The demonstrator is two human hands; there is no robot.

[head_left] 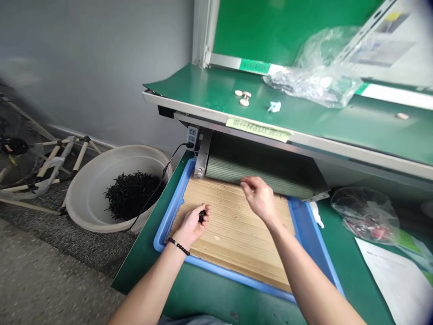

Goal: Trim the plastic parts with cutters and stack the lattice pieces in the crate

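My left hand, with a beaded bracelet on its wrist, is curled around small black parts above the left side of a cardboard sheet. The sheet lines a blue tray. Further right, my right hand hovers near the end of a green conveyor belt. Its thumb and fingers are pinched together; whatever they hold, if anything, is too small to make out.
Left of the green table stands a large white tub holding black pieces. A black cable hangs over its rim. A shelf overhangs the belt. Plastic bags and a paper sheet lie at right.
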